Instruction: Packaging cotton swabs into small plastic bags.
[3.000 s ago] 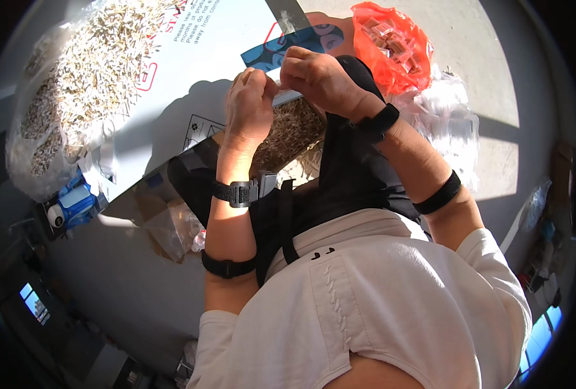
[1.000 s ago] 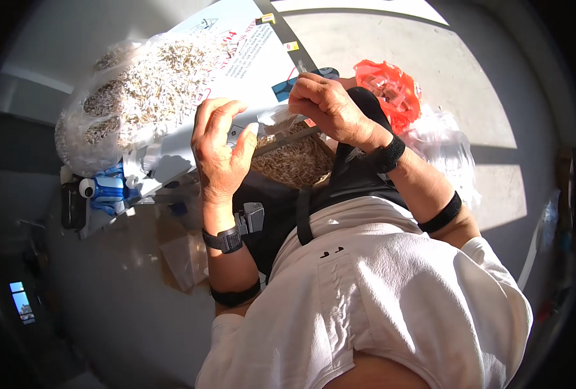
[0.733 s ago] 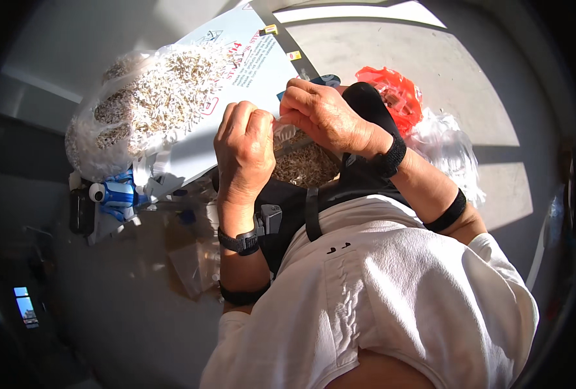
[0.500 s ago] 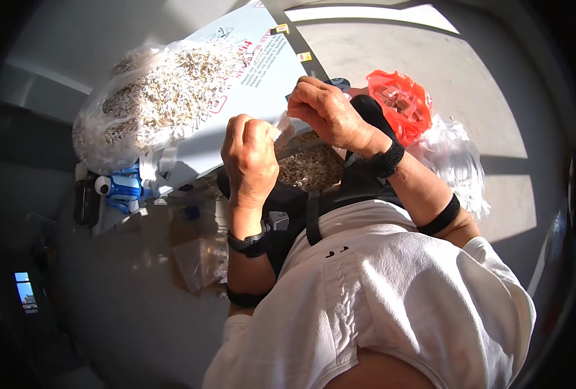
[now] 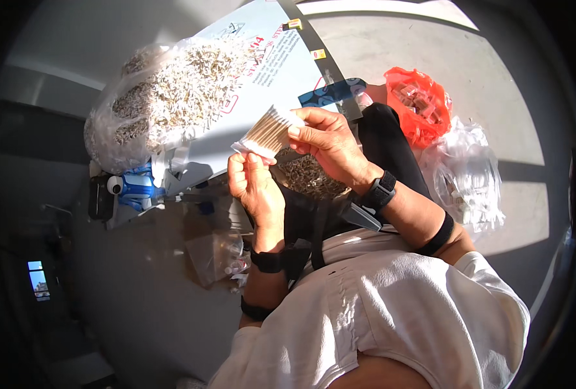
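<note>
A small clear packet of cotton swabs (image 5: 272,133), with brown sticks and white tips, is stretched between my two hands above my lap. My left hand (image 5: 257,188) pinches its lower left end between thumb and fingers. At the upper right end, my right hand (image 5: 330,142) grips it with the thumb on top. Below and behind the hands, a heap of loose cotton swabs (image 5: 311,176) shows in a container on my lap, partly hidden. On the table to the left, a big clear plastic bag (image 5: 110,133) spills a large pile of loose swabs (image 5: 191,84).
The pale printed tabletop (image 5: 278,48) lies ahead. A blue-and-white bottle (image 5: 136,186) stands at its left corner. To my right are a red plastic bag (image 5: 424,107) of small packets and a clear bag (image 5: 466,175) of white items. A cardboard box (image 5: 200,249) sits low left.
My hands have turned and opened outward, bringing the swab packet into full view. The right hand is lower, and the left has moved down slightly.
</note>
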{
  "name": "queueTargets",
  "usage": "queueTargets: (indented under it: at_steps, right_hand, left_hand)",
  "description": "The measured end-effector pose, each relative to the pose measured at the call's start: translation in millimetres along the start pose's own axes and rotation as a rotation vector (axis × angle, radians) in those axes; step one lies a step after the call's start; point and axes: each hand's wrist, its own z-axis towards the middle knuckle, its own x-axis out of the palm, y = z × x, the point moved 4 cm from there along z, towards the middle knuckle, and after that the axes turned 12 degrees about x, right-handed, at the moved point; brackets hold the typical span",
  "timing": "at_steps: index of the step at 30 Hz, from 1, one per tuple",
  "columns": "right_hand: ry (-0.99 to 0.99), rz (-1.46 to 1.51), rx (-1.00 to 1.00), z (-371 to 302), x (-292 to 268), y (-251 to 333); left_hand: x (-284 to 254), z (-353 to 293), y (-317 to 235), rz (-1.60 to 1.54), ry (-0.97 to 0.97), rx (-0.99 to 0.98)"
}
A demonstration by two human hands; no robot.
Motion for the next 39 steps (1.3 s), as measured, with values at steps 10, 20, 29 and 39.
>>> queueTargets:
  at_steps: [10,20,29,39]
  right_hand:
    - [-0.076,-0.823,-0.44,-28,35,39]
    - [-0.052,-0.913,-0.473,-32,36,41]
    - [-0.014,-0.821,-0.506,-28,30,31]
    - [-0.015,-0.916,-0.626,-33,32,38]
  left_hand:
    - [18,36,-58,0.524,0.509,0.339]
    - [39,33,-67,0.627,0.644,0.432]
    - [40,31,-65,0.555,0.627,0.475]
    - [49,31,-66,0.509,0.65,0.455]
